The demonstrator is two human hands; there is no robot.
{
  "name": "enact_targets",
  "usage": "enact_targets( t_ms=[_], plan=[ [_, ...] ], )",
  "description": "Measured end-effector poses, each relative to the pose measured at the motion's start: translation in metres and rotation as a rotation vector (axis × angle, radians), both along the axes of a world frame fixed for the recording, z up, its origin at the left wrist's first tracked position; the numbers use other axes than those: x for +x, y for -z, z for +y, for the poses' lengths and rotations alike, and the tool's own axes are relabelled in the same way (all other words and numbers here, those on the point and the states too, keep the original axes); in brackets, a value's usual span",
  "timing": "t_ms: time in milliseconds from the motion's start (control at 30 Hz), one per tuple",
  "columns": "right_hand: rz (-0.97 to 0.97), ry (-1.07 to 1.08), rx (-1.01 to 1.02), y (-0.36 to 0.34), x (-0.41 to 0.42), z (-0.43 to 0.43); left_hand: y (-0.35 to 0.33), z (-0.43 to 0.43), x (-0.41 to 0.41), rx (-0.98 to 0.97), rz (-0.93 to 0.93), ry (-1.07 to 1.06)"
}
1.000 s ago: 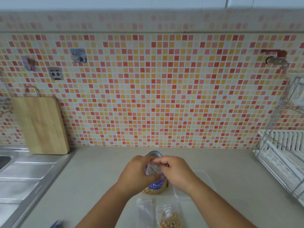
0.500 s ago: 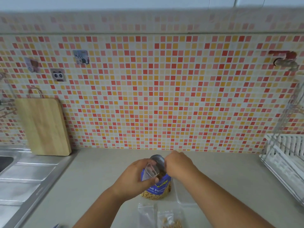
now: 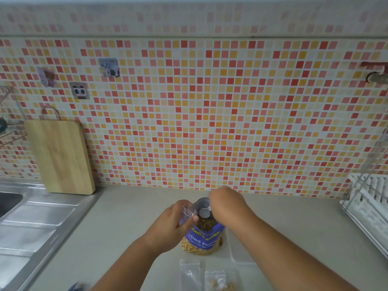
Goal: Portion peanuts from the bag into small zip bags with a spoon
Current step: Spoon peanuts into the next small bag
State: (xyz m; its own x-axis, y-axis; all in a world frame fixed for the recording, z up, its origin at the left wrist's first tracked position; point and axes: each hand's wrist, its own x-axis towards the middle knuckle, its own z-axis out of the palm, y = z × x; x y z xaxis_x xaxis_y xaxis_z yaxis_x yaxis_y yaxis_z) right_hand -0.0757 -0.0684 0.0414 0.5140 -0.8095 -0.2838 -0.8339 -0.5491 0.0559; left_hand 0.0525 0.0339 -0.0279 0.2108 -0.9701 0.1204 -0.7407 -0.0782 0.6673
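The peanut bag [image 3: 202, 241], blue-labelled with a clear bottom full of peanuts, stands open on the counter in the middle. My left hand [image 3: 173, 222] pinches a small clear zip bag [image 3: 187, 211] just left of the peanut bag's mouth. My right hand [image 3: 227, 204] is curled over that mouth from the right. Under its fingers sits a grey rounded spoon bowl [image 3: 204, 212], inside the opening; the handle is hidden. At the bottom edge lie an empty zip bag [image 3: 190, 274] and a zip bag with peanuts [image 3: 220, 283].
A clear plastic tray [image 3: 238, 252] lies right of the peanut bag. A wooden cutting board [image 3: 60, 156] leans on the tiled wall at the left, above a steel sink drainboard [image 3: 31, 223]. A white dish rack [image 3: 369, 204] stands at the right.
My hands have parted: the right one left the small zip bag and went to the peanut bag's mouth. The left one keeps the small bag. The camera tipped up slightly.
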Motion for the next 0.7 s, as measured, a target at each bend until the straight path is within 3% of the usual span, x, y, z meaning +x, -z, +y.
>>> enact_targets(
  t_ms=[167,700],
  plan=[
    [0.144,-0.044,-0.064,0.034,0.011,0.007,0.003,-0.002,-0.001,0.029,0.019,-0.017],
    [-0.309,0.39,0.096,0.058,-0.008,-0.023,0.002,-0.006,0.002,0.085,0.116,-0.031]
  ],
)
